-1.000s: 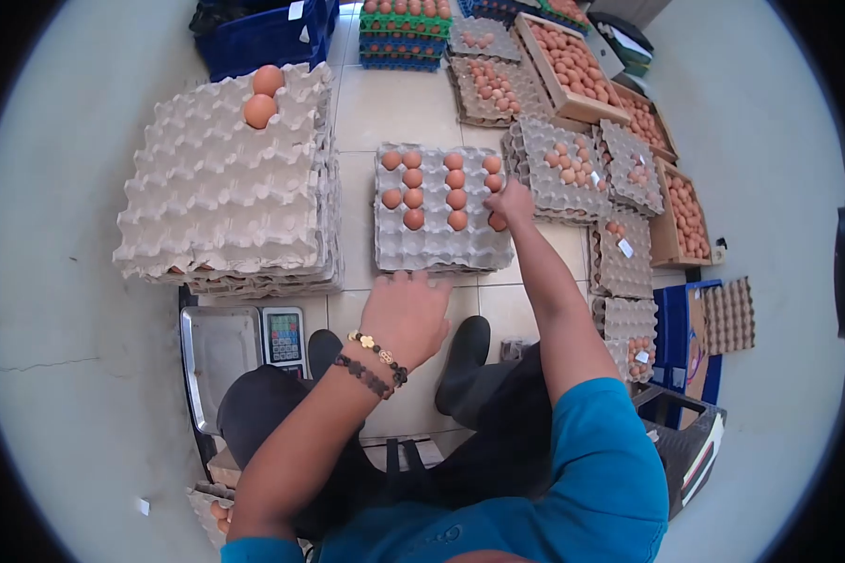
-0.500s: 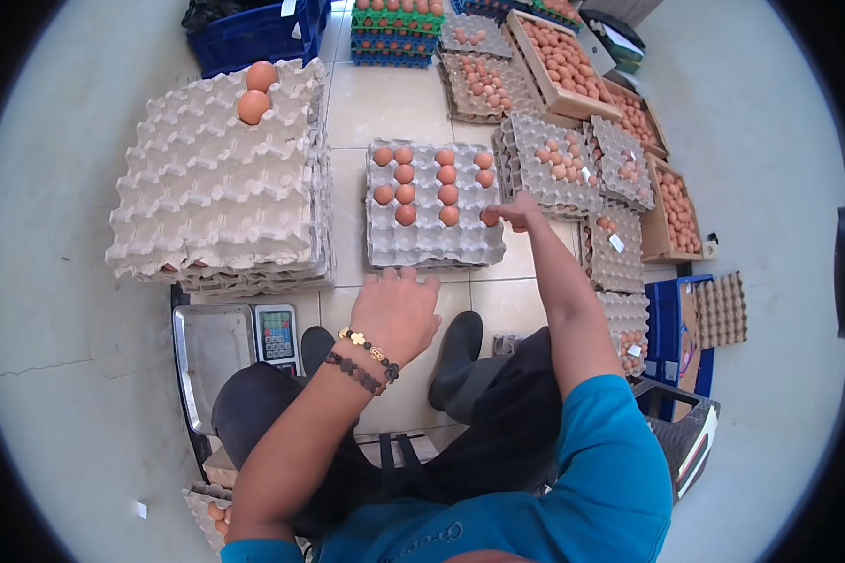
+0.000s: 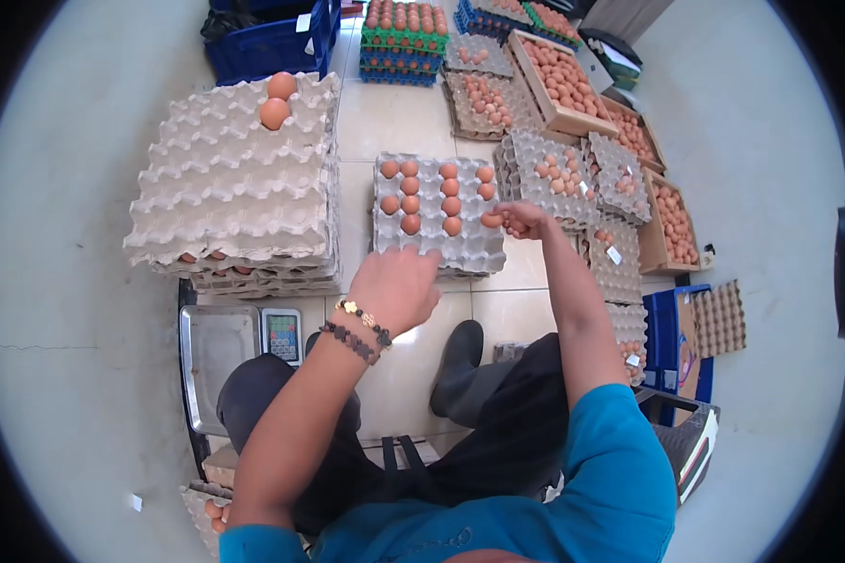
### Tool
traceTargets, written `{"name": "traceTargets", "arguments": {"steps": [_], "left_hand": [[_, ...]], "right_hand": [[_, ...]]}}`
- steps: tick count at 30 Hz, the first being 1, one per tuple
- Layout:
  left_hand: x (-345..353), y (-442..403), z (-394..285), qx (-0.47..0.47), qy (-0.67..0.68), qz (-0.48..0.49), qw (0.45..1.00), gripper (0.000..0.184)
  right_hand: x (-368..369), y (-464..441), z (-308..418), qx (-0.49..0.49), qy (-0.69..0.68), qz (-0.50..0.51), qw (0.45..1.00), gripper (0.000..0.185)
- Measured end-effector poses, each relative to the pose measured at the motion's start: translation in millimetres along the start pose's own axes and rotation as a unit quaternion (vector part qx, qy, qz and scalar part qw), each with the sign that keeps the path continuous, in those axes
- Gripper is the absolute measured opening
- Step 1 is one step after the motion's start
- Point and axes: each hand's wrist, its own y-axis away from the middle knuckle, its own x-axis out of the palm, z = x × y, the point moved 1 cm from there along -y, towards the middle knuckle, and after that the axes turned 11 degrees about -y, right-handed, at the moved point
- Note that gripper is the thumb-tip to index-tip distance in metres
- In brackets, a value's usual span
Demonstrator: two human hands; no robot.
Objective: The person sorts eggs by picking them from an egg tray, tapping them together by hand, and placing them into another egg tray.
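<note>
A grey cardboard egg tray [image 3: 432, 246], on top of a small stack, holds several brown eggs in columns. My left hand [image 3: 394, 289], with bracelets at its wrist, is palm down at the tray's near edge, fingers slightly apart and nothing visible in them; its fingertips are partly hidden. At the tray's right edge, my right hand [image 3: 524, 220] has its fingers curled, their tips on a brown egg [image 3: 491, 220]. Whether more lies inside that hand is unclear. A tall stack of cardboard trays [image 3: 235, 178] stands to the left, two eggs [image 3: 274, 114] on top.
A scale [image 3: 221, 352] sits below the tall stack. On the right are more egg trays [image 3: 549, 202] and wooden crates of eggs [image 3: 563, 80]. Green and blue plastic trays [image 3: 404, 42] and a blue bin [image 3: 268, 49] stand at the back. My boots are near the middle tray.
My left hand has come forward over the tray's near edge. My right hand has shifted from the tray's right column outward past its right edge, its fingertips now at the front egg.
</note>
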Motion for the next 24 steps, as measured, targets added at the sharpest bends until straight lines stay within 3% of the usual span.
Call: {"name": "traceTargets", "arguments": {"steps": [2,3,6,9,12,13,16,17,20,24], "left_hand": [[-1.5,-7.8,2.9,0.007,0.050,-0.075,0.996,0.047],[0.8,-11.4,4.1,0.017,0.078,-0.131,0.988,0.048],[-1.7,-21.4,4.6,0.049,0.183,-0.221,0.957,0.059],[-14.5,-20.2,-3.7,0.074,0.289,-0.225,0.928,0.064],[-21.7,-10.5,-1.1,0.076,0.301,-0.199,0.930,0.060],[-20.2,-8.2,2.7,0.078,0.353,-0.209,0.909,0.052],[-25.6,-3.3,12.4,0.033,0.686,-0.080,0.722,0.044],[-30.2,-0.3,15.4,0.041,0.724,-0.070,0.685,0.037],[-38.4,4.7,25.6,0.065,0.807,-0.014,0.587,0.040],[-49.2,10.0,28.2,0.087,0.889,0.039,0.448,0.048]], "right_hand": [[28.2,44.1,33.4,0.014,-0.046,0.103,0.993,0.024],[37.1,49.1,42.7,-0.008,-0.044,0.153,0.987,0.032],[91.2,117.6,77.0,-0.103,0.053,0.236,0.965,0.032],[137.5,177.8,87.9,-0.155,0.113,0.266,0.945,0.031],[165.1,218.9,87.7,-0.248,0.090,0.232,0.936,0.034],[170.6,227.6,85.5,-0.243,0.106,0.173,0.948,0.041],[185.2,255.9,81.6,-0.179,-0.125,0.091,0.972,0.046],[184.5,261.2,80.5,-0.167,-0.159,0.138,0.963,0.049],[182.9,269.3,74.1,-0.220,-0.285,0.218,0.907,0.045],[178.0,270.4,62.4,-0.296,-0.303,0.257,0.869,0.035]]}}
